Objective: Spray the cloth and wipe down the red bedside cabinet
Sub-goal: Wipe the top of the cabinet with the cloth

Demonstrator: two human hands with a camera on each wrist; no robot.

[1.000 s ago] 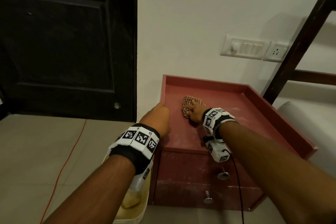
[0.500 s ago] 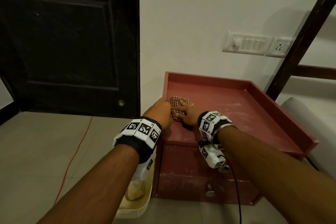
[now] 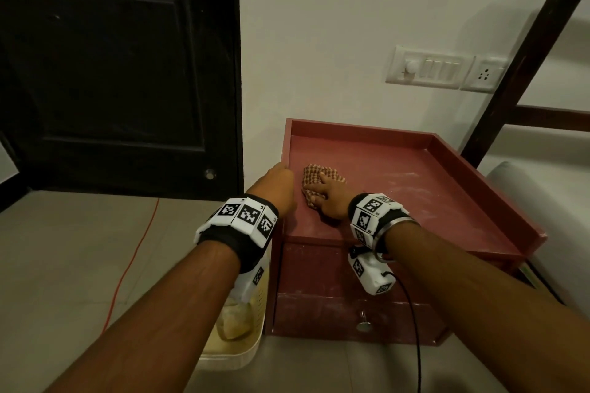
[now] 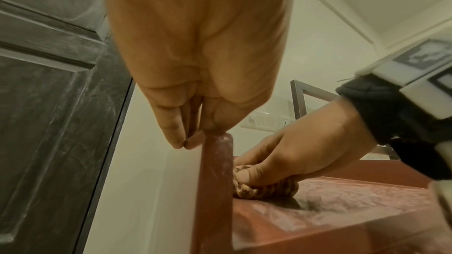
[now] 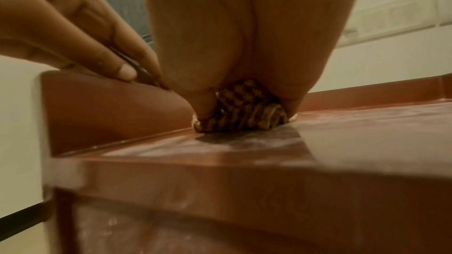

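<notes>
The red bedside cabinet (image 3: 415, 188) has a dusty top with a raised rim. My left hand (image 3: 277, 185) grips the left rim (image 4: 215, 181), with the fingers (image 4: 171, 130) on the outside and the thumb on the inside. My right hand (image 3: 332, 198) holds a bunched brown checked cloth (image 3: 314, 174) and presses it onto the top close to that rim. In the right wrist view the thumb and fingers curl around the cloth (image 5: 244, 111). No spray bottle is in view.
A dark door (image 3: 111, 73) stands to the left. On the floor beside the cabinet are a cream basket (image 3: 236, 351) and an orange cable (image 3: 134, 258). A switch panel (image 3: 427, 68) is on the wall. To the right are a dark wooden frame (image 3: 526, 51) and a mattress (image 3: 510, 175). The drawer has a knob (image 3: 364, 325).
My right hand has slid the cloth left across the top, toward the left rim. My left hand has stayed on the rim.
</notes>
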